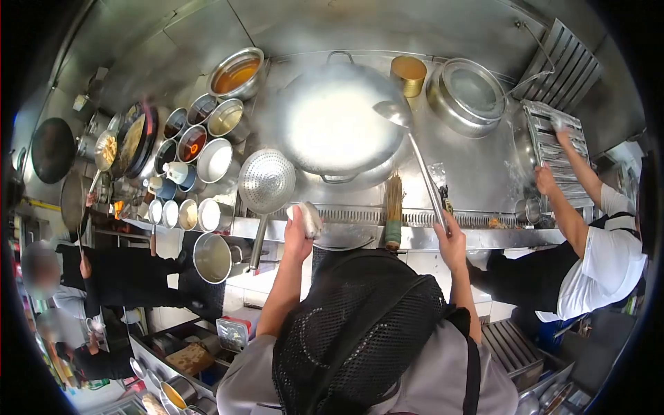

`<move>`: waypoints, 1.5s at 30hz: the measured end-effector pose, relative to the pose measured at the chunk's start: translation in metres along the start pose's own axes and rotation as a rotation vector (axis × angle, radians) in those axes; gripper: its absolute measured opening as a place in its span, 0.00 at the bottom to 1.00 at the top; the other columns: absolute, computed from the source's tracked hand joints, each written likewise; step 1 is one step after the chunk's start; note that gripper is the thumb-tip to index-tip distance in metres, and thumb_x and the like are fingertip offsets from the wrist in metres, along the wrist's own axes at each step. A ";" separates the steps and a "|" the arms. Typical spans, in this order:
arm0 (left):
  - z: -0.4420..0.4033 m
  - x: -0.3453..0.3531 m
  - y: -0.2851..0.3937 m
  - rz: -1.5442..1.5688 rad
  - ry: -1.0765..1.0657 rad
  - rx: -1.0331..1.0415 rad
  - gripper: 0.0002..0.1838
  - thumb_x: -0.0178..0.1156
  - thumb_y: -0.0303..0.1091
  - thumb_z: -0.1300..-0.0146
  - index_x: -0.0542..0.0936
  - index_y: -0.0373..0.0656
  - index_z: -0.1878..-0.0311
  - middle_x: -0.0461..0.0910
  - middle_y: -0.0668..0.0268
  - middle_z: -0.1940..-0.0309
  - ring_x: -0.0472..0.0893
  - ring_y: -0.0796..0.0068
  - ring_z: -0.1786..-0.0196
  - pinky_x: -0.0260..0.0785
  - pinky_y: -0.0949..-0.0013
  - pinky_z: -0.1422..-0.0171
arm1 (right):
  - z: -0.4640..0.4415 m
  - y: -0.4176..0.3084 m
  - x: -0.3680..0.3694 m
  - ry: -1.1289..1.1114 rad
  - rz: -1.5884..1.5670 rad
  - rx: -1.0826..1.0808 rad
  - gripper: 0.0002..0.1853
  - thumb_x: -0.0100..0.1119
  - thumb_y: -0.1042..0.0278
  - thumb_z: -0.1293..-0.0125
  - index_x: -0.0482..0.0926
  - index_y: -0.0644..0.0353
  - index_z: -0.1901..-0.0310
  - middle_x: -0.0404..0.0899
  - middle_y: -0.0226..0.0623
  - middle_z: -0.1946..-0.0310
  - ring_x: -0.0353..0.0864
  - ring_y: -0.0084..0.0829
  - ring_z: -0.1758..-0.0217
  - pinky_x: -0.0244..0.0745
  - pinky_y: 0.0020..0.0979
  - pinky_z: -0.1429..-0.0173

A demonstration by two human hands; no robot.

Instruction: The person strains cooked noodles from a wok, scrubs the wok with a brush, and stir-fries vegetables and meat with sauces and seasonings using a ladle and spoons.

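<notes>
My right hand (452, 240) is closed around the handle of a long metal ladle (425, 170). The ladle's bowl hangs over the right side of a large wok (302, 160), whose inside is pale and blurred by steam. My left hand (297, 236) grips a folded whitish cloth (311, 220) at the stove's front edge. Just left of that hand lies a perforated strainer (267, 181), its handle pointing toward me. Between my hands, a bamboo wok brush (393, 228) with a green-wrapped grip sits across the front edge.
Metal pots of sauces and seasonings (214, 160) crowd the left, below a bowl of amber liquid (237, 75). A golden can (408, 75) and a lidded pot (467, 97) stand behind right. A co-worker (598, 266) handles a slatted metal panel (559, 149) at right; other people are at left.
</notes>
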State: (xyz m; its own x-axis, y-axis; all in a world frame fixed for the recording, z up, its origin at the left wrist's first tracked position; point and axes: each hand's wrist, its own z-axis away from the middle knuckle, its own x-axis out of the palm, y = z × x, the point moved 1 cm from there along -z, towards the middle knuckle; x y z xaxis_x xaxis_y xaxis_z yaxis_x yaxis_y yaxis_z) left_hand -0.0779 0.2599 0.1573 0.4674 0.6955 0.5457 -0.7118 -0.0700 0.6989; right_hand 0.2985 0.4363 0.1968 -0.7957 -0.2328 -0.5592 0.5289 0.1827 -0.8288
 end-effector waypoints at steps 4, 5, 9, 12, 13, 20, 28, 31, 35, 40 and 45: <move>-0.032 0.021 0.009 0.069 -0.047 -0.092 0.34 0.44 0.59 0.24 0.63 0.39 0.30 0.71 0.55 0.38 0.76 0.53 0.40 0.74 0.46 0.39 | 0.015 0.001 -0.005 0.062 0.111 0.144 0.24 0.60 0.65 0.29 0.72 0.63 0.34 0.83 0.54 0.63 0.77 0.33 0.73 0.75 0.33 0.64; -0.042 0.028 0.010 0.072 -0.041 -0.114 0.35 0.39 0.61 0.23 0.62 0.41 0.28 0.70 0.55 0.36 0.74 0.50 0.37 0.71 0.40 0.36 | 0.016 0.002 -0.007 0.035 0.161 0.211 0.25 0.57 0.66 0.28 0.69 0.65 0.33 0.83 0.58 0.59 0.83 0.42 0.66 0.78 0.38 0.58; -0.043 0.078 0.030 0.019 -0.010 -0.207 0.34 0.34 0.62 0.22 0.60 0.46 0.27 0.68 0.55 0.34 0.73 0.47 0.35 0.65 0.32 0.33 | 0.022 0.041 0.004 0.125 0.177 0.205 0.25 0.55 0.68 0.28 0.67 0.66 0.31 0.81 0.66 0.54 0.82 0.62 0.52 0.76 0.50 0.48; -0.068 0.088 0.022 0.004 -0.025 -0.302 0.33 0.36 0.60 0.22 0.61 0.45 0.27 0.68 0.55 0.34 0.73 0.47 0.36 0.64 0.32 0.32 | 0.030 0.063 0.014 0.094 0.236 0.213 0.27 0.54 0.68 0.28 0.65 0.66 0.30 0.80 0.68 0.53 0.82 0.62 0.52 0.76 0.51 0.47; -0.071 0.094 0.022 -0.044 -0.002 -0.317 0.31 0.40 0.58 0.22 0.63 0.45 0.29 0.70 0.55 0.36 0.76 0.47 0.39 0.67 0.34 0.35 | 0.034 0.070 0.019 0.081 0.235 0.210 0.28 0.54 0.69 0.28 0.63 0.65 0.29 0.79 0.68 0.52 0.80 0.64 0.50 0.74 0.53 0.45; -0.100 0.078 0.005 -0.184 0.068 -0.262 0.25 0.49 0.53 0.23 0.68 0.43 0.35 0.75 0.56 0.44 0.80 0.50 0.47 0.75 0.39 0.43 | 0.048 0.080 0.033 -0.045 0.263 0.197 0.33 0.57 0.70 0.32 0.59 0.63 0.27 0.72 0.64 0.48 0.76 0.64 0.47 0.72 0.52 0.42; -0.132 0.064 -0.008 0.014 0.011 -0.340 0.13 0.57 0.31 0.32 0.72 0.44 0.46 0.81 0.56 0.57 0.83 0.55 0.56 0.80 0.46 0.54 | 0.054 0.104 0.055 -0.122 0.350 0.278 0.34 0.56 0.62 0.30 0.55 0.57 0.25 0.70 0.63 0.45 0.75 0.65 0.46 0.73 0.56 0.43; -0.133 0.062 -0.008 0.008 -0.047 -0.308 0.11 0.57 0.31 0.32 0.73 0.41 0.49 0.80 0.56 0.56 0.83 0.56 0.56 0.82 0.49 0.51 | 0.052 0.103 0.056 -0.095 0.363 0.272 0.33 0.53 0.61 0.28 0.54 0.55 0.25 0.70 0.62 0.45 0.76 0.66 0.47 0.74 0.56 0.44; -0.131 0.065 -0.006 -0.028 -0.057 -0.310 0.10 0.58 0.30 0.33 0.73 0.40 0.50 0.80 0.56 0.56 0.83 0.56 0.56 0.82 0.50 0.51 | 0.046 0.102 0.054 -0.062 0.380 0.275 0.33 0.52 0.60 0.27 0.54 0.55 0.25 0.70 0.62 0.44 0.76 0.65 0.47 0.75 0.55 0.45; -0.138 0.062 -0.010 -0.022 -0.064 -0.310 0.11 0.57 0.31 0.32 0.74 0.40 0.49 0.80 0.56 0.56 0.83 0.57 0.55 0.82 0.50 0.51 | 0.046 0.106 0.057 -0.066 0.399 0.279 0.34 0.52 0.60 0.27 0.52 0.54 0.23 0.68 0.64 0.46 0.76 0.65 0.48 0.75 0.54 0.45; -0.136 0.061 -0.007 -0.062 -0.105 -0.356 0.13 0.57 0.35 0.31 0.74 0.40 0.47 0.81 0.56 0.54 0.83 0.57 0.55 0.82 0.52 0.50 | 0.057 0.105 0.058 -0.057 0.403 0.255 0.38 0.52 0.67 0.32 0.50 0.59 0.23 0.71 0.66 0.49 0.76 0.66 0.50 0.73 0.55 0.44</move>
State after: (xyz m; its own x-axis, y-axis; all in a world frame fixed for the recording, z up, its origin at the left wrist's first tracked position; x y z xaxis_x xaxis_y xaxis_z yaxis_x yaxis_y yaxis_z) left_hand -0.1156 0.3999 0.1228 0.5534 0.6120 0.5650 -0.8095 0.2355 0.5378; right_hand 0.3251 0.3875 0.0760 -0.4984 -0.2450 -0.8316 0.8532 0.0312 -0.5206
